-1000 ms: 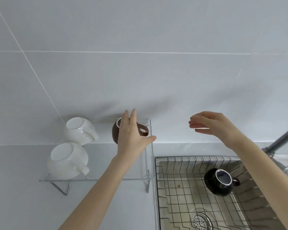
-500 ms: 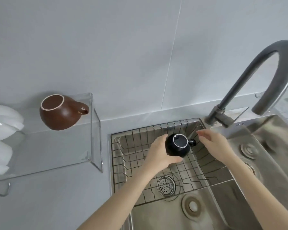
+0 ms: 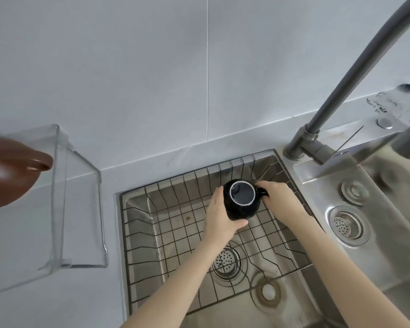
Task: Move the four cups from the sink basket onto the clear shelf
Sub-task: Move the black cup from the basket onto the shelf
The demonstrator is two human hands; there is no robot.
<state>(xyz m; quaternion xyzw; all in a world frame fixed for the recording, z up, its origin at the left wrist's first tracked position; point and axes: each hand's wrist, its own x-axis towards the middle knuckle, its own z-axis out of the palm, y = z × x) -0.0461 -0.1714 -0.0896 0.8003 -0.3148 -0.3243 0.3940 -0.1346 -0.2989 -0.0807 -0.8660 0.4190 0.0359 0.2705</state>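
Observation:
A black cup [image 3: 242, 201] sits upside down in the wire sink basket [image 3: 175, 223], its base ring facing up. My left hand [image 3: 219, 215] wraps the cup's left side and bottom. My right hand [image 3: 278, 197] is on the cup's right side, with its fingers at the handle. A brown cup [image 3: 8, 171] stands upside down on the clear shelf [image 3: 57, 197] at the far left edge of view, partly cut off.
A grey curved faucet [image 3: 336, 95] rises behind the sink at the right. The steel sink [image 3: 376, 233] has a second drain on the right. A grey counter [image 3: 109, 183] and a tiled wall surround the basin.
My left hand left the brown cup on the shelf and came down to the black cup. Both hands have closed around it. The view has swung right, and the white cups have dropped out of frame.

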